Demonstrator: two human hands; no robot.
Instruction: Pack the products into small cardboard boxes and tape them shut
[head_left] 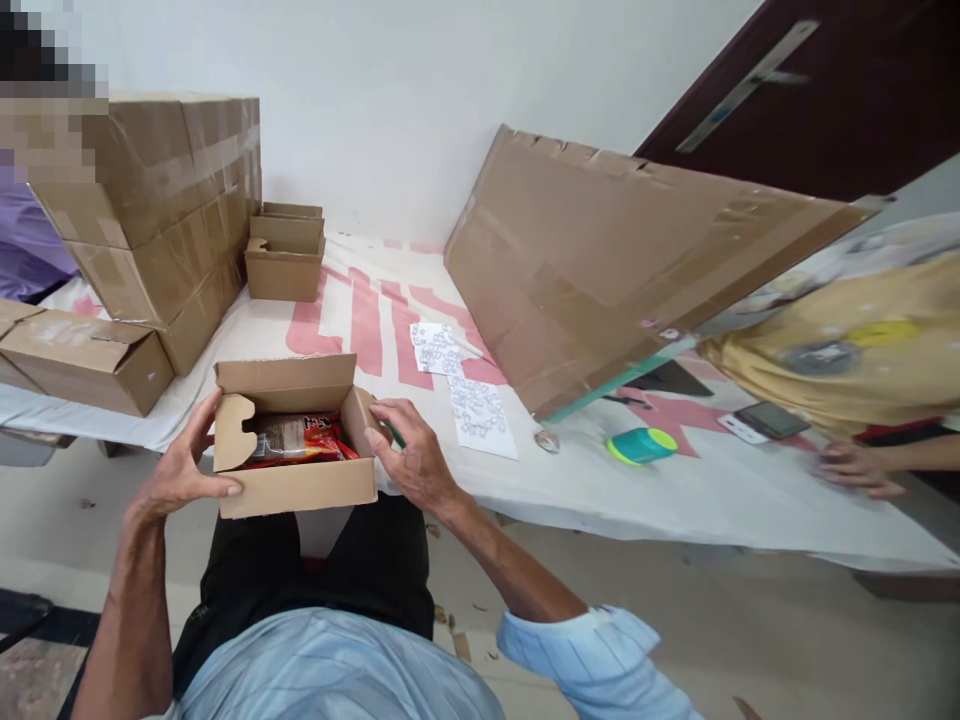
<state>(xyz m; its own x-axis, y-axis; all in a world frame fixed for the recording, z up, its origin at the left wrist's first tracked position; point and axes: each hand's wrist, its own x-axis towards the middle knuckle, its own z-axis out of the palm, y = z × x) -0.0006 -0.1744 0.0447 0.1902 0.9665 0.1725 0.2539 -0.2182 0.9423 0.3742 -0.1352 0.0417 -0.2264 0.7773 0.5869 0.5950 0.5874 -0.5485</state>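
Observation:
An open cardboard box (300, 492) is at the table's front edge, just above my lap, with its back flap raised. Inside lie red and clear printed packets (304, 438); what is under them is hidden. My left hand (184, 468) grips the box's left end, thumb along the front wall and fingers behind the side flap. At the opposite end, my right hand (414, 458) holds the right wall and its flap. A thin dark green item (394, 433) shows under the right fingers, too little of it to name.
Taped cartons (172, 180) are stacked at left, with small open boxes (285, 270) beside them. Marked paper sheets (480, 410), a large cardboard panel (600, 260) and a teal cup-like item (641, 446) are on the right. Another person's hand (862, 468) rests at far right.

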